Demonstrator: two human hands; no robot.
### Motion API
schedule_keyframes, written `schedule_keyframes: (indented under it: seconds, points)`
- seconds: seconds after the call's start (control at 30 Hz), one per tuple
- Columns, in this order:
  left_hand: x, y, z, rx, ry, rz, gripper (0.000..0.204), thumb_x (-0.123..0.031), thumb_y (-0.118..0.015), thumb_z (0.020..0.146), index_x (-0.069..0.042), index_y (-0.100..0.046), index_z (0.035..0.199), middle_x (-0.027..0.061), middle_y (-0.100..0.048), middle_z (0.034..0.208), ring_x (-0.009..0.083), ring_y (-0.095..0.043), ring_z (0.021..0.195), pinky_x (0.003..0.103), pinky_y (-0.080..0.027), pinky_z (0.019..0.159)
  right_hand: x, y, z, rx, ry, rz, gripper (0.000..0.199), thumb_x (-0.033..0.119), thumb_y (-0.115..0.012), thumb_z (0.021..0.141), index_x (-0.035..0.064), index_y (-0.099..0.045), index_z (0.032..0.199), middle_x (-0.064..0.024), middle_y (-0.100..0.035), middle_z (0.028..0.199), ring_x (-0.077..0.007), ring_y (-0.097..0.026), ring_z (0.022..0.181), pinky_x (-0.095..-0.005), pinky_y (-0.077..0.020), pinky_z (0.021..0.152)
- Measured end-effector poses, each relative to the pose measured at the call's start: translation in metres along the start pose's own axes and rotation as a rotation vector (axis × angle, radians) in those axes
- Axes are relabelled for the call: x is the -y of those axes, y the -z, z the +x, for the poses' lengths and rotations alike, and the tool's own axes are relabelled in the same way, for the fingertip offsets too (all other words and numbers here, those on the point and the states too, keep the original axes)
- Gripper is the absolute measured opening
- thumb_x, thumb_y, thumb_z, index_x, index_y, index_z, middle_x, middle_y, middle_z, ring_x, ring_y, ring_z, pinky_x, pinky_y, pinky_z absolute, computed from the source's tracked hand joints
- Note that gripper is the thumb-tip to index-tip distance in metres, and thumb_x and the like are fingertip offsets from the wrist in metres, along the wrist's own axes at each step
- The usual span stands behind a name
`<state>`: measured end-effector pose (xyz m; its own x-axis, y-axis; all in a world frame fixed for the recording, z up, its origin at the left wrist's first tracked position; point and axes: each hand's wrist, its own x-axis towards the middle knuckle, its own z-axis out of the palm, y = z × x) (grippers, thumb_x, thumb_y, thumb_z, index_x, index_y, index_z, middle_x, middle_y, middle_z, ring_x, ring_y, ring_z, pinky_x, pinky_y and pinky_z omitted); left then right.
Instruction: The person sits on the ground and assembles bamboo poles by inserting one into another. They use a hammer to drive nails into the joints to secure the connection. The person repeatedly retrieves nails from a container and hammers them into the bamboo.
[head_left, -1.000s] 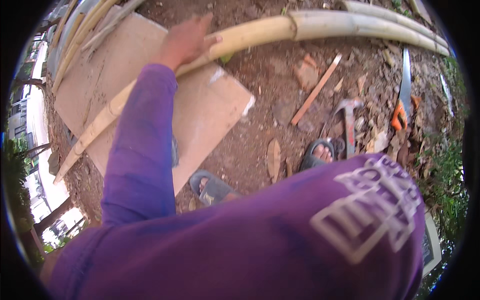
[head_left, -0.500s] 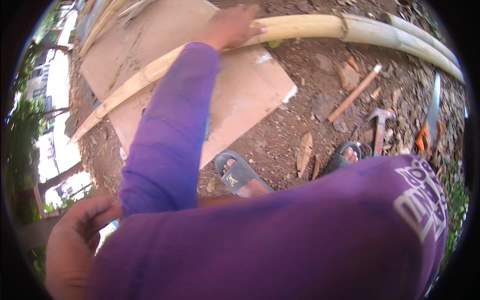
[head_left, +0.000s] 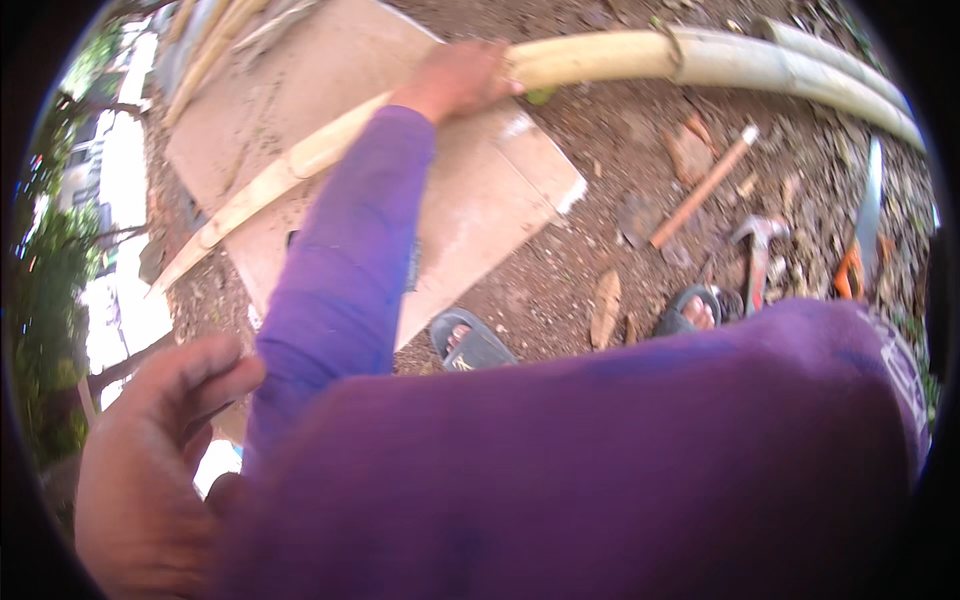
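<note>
A long, pale bamboo pole (head_left: 600,55) arches across the far side, narrowing to a pointed left end. My left hand (head_left: 465,78) wraps over it from above; the fingers' undersides are hidden. That arm, in a purple sleeve, reaches over a tan board (head_left: 490,210) under the pole. Close to the camera, my right forearm crosses the lower view, also in purple. My right hand (head_left: 150,470) is at the lower left, loosely curled with gaps between the fingers. Its fingertips are beside the left sleeve, and nothing shows in them.
On the leaf-strewn soil to the right lie a wooden stick (head_left: 705,187), a claw hammer (head_left: 758,262) and an orange-handled handsaw (head_left: 866,215). A second bamboo pole (head_left: 830,58) is behind the first. My sandalled feet (head_left: 470,340) stand near the board. Bamboo strips (head_left: 215,50) lie at the far left.
My right hand and forearm have risen slightly, and the forearm covers more of my sandals. My left hand stays on the bamboo pole. The view has shifted a little.
</note>
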<state>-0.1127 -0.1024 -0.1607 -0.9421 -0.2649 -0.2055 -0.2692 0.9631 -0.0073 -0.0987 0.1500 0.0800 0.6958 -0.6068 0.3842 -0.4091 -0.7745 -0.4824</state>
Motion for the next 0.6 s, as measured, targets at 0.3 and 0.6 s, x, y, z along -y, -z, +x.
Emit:
schedule_keyframes:
  seconds: [0.3, 0.6]
  points:
    - [-0.004, -0.009, 0.007, 0.031, 0.041, 0.014, 0.081, -0.057, -0.066, 0.104, -0.004, -0.047, 0.162, 0.0259, -0.064, 0.148, 0.0433, -0.062, 0.137, 0.053, -0.051, 0.114, -0.012, -0.004, -0.006, -0.059, -0.037, 0.005, 0.022, 0.019, -0.066, 0.097, 0.0041, -0.080, 0.107, -0.0165, -0.078, 0.103, -0.0337, -0.076, 0.095, -0.0491, -0.0606, 0.081]
    - [-0.007, -0.006, 0.003, 0.005, 0.004, -0.072, 0.077, -0.039, -0.074, 0.101, -0.002, -0.045, 0.162, 0.0287, -0.062, 0.149, 0.0478, -0.061, 0.136, 0.053, -0.049, 0.115, -0.029, -0.003, -0.010, -0.106, -0.122, -0.063, 0.022, 0.018, -0.066, 0.096, 0.0052, -0.081, 0.106, -0.0156, -0.079, 0.105, -0.0328, -0.077, 0.096, -0.0486, -0.0607, 0.081]
